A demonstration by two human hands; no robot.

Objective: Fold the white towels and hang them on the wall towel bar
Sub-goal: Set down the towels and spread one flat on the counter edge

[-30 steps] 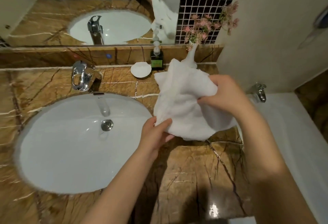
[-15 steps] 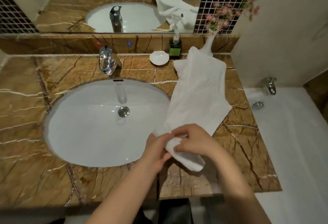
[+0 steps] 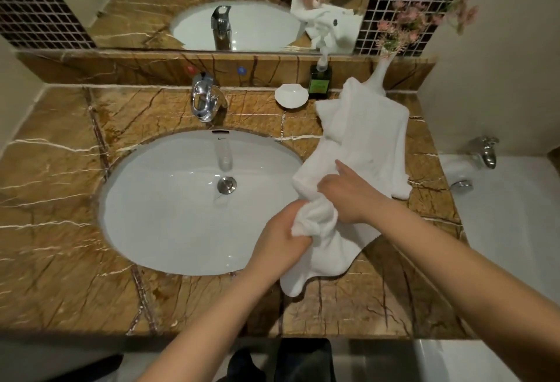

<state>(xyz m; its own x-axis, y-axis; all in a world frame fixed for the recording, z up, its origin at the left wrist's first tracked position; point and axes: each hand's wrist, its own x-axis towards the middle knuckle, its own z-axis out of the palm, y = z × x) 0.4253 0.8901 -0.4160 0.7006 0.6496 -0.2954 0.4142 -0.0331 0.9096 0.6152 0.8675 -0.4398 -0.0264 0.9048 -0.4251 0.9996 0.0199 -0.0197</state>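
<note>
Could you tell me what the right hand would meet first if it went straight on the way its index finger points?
The right hand would first run over more of the white towel; beyond that, probably the white dish.

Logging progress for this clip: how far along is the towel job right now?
Done: nothing finished; the white towel lies rumpled, unfolded, along the marble counter right of the sink. In hand: the left hand grips its bunched near end and the right hand holds the cloth beyond. Left: the fold, then hanging; no towel bar is in view.
</note>
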